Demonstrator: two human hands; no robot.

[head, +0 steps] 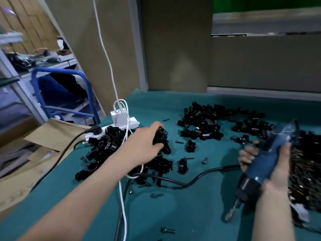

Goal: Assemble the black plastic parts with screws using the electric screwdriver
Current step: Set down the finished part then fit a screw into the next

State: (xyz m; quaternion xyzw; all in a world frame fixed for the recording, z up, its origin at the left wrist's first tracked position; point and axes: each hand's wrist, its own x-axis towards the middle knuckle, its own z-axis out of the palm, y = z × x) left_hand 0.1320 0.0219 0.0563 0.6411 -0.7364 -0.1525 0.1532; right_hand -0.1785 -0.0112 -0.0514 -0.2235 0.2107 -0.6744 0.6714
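1. Screw (168,230): lies loose on the green surface (199,214), nearest to me.
2. My right hand (279,166): fingers wrapped round the blue screwdriver (259,168), its bit tilted down toward me, over the surface.
3. Black cord (191,182): runs leftward across the surface from beside my right fingers.
4. My left hand (145,141): grasps a black part (161,136) beside the left pile (104,146) of parts.
5. Right heap (305,171): dark and blurred; I cannot tell its contents.
6. Far pile (201,122): black parts, beyond both hands.
7. Power strip (129,125): white, behind the left pile.
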